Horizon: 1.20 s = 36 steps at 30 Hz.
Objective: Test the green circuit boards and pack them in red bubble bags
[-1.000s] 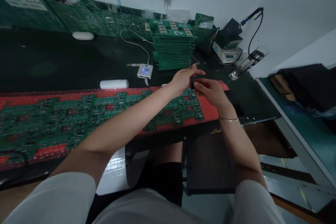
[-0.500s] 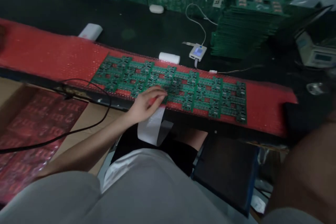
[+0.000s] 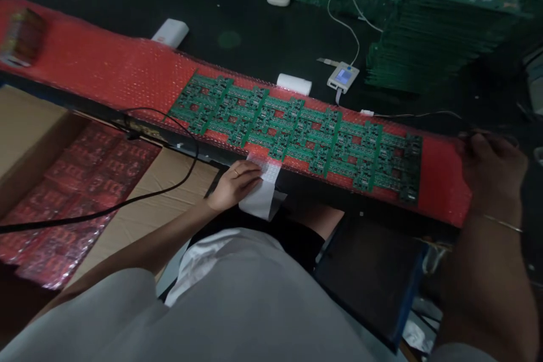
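Observation:
My left hand, a ring on one finger, is at the front edge of the bench. Its fingers are together on a white label strip, which hangs over the edge. Just behind it, a panel of green circuit boards lies flat on red bubble wrap. My right hand is raised at the far right, by the wrap's right end. Its fingers are curled in and dark; what they hold cannot be made out.
A small white device with a lit screen stands behind the panel, beside a white roll. Stacked green boards rise at the back right. A black cable crosses an open carton at left. A small box sits on the wrap.
My left hand has drawn back from the panel to the label strip at the bench edge. My right hand has come into view at the right. The view has shifted.

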Each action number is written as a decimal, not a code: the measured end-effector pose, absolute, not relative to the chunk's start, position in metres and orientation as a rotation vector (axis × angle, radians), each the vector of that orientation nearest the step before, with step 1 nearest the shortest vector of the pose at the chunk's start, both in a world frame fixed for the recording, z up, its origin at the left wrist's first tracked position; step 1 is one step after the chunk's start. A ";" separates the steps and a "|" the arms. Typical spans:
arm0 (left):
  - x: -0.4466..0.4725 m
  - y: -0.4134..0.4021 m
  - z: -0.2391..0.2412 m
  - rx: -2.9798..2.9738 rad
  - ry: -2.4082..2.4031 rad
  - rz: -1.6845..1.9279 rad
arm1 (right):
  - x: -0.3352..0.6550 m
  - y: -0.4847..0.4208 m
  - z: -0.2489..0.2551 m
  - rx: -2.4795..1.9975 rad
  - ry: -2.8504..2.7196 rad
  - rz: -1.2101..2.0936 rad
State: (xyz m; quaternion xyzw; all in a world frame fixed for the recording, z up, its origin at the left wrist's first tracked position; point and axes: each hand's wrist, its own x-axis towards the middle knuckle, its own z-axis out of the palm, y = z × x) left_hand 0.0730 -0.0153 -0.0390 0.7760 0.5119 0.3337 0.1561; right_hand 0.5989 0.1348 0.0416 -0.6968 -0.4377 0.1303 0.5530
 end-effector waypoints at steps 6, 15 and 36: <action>0.076 -0.017 -0.042 2.167 1.493 1.046 | 0.596 0.138 0.035 -1.721 -1.093 0.453; 0.076 -0.021 -0.041 2.177 1.563 0.936 | 0.611 0.146 0.021 -1.782 -1.202 0.347; 0.071 -0.020 -0.038 2.214 1.573 0.919 | 0.598 0.148 0.016 -1.862 -1.247 0.265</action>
